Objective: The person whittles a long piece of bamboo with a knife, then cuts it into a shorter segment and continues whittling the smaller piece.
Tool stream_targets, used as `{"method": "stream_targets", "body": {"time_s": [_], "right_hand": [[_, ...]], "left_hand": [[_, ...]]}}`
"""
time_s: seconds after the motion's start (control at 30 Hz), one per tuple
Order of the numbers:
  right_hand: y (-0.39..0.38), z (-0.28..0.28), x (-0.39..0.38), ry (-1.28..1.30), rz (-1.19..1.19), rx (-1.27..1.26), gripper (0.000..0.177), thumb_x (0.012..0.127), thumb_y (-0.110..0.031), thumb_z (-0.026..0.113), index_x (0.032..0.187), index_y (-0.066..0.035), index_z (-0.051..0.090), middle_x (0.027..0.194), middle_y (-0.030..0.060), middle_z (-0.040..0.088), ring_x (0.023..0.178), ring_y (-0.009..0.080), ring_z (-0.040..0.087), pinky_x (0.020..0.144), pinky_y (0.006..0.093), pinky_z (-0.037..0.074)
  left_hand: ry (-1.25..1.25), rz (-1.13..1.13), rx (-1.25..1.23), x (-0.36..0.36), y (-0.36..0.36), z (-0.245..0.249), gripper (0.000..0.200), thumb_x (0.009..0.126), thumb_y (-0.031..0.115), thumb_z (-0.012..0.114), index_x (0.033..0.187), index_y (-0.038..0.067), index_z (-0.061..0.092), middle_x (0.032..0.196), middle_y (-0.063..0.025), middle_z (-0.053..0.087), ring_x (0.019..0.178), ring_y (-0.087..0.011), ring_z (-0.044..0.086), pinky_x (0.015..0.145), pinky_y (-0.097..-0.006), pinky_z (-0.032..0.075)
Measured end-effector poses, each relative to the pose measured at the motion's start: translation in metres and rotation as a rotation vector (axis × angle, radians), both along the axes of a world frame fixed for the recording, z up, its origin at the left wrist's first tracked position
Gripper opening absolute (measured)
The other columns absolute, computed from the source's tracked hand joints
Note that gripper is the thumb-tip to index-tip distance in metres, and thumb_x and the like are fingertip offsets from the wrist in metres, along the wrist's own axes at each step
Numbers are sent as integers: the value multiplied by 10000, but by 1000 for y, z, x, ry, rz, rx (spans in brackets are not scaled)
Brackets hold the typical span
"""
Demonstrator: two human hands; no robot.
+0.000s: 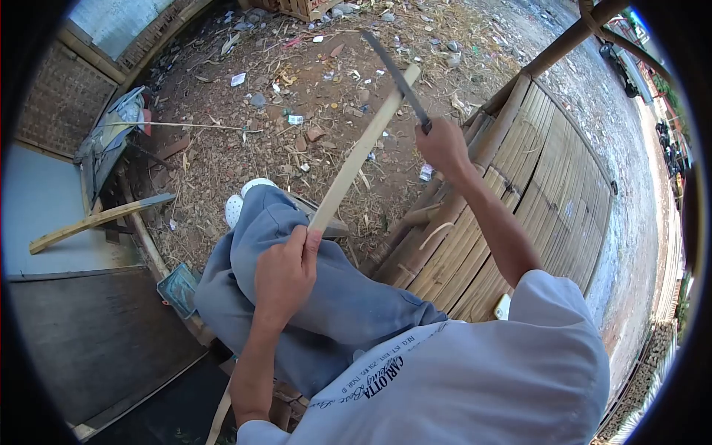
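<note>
My left hand (285,271) is closed around the near end of a pale bamboo strip (360,152), just above my lap. The strip slants up and away to the right, its far end over the littered ground. My right hand (443,147) grips the handle of a long, dark-bladed knife (391,68), its fingers wrapped tight. The blade points up and to the left and crosses the strip close to its far end. Most of the knife's handle is hidden inside my fist.
At my right is a bamboo slat bench (530,178) with a phone (503,306) on it. A wooden piece (100,221) juts out at the left, near a teal tray-like object (178,289). Rubble and litter cover the ground (215,156) ahead, with a wooden crate (300,7) at the top.
</note>
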State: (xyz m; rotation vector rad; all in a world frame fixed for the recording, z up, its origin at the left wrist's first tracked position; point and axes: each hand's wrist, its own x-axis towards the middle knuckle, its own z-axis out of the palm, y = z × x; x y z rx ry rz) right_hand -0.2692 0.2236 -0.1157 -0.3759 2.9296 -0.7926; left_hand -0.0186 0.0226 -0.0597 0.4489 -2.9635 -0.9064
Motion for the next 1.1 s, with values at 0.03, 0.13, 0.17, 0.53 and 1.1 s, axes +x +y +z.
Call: {"method": "stream_targets", "body": {"time_s": [0.03, 0.13, 0.17, 0.53, 1.1], "right_hand": [[22, -1, -32, 52, -65, 14, 314, 849, -253, 591, 760, 40, 659, 634, 224, 625, 621, 377, 646, 630, 474, 510], [32, 24, -34, 87, -128, -14, 341, 861, -266, 585, 744, 46, 658, 617, 219, 616, 608, 370, 647, 615, 463, 508], [32, 37, -14, 55, -119, -38, 339, 859, -271, 590, 740, 39, 660, 613, 212, 614, 605, 366, 647, 612, 457, 508], [-32, 25, 98, -9, 606, 74, 182, 718, -196, 659, 784, -29, 628, 657, 182, 623, 630, 389, 620, 622, 465, 506], [-4, 20, 87, -44, 306, -348, 178, 788, -136, 632, 730, 30, 599, 542, 164, 525, 460, 281, 523, 505, 395, 420]], "left_hand": [[6, -8, -55, 2, 2, 0, 334, 1009, 294, 461, 773, 61, 504, 512, -135, 527, 472, -357, 548, 447, -454, 380], [66, 22, -67, 1, 5, -2, 322, 1006, 291, 468, 775, 69, 506, 505, -129, 526, 468, -352, 548, 444, -457, 383], [62, 23, -58, 0, 8, -2, 322, 1006, 291, 468, 775, 69, 506, 505, -129, 526, 468, -352, 548, 444, -457, 383], [227, 6, -265, -9, 22, -11, 249, 982, 230, 522, 826, 37, 544, 632, -134, 602, 589, -332, 610, 541, -445, 459], [-58, 91, 130, -10, 9, 6, 387, 1019, 322, 420, 780, 44, 545, 560, -128, 558, 561, -348, 582, 523, -447, 409]]}}
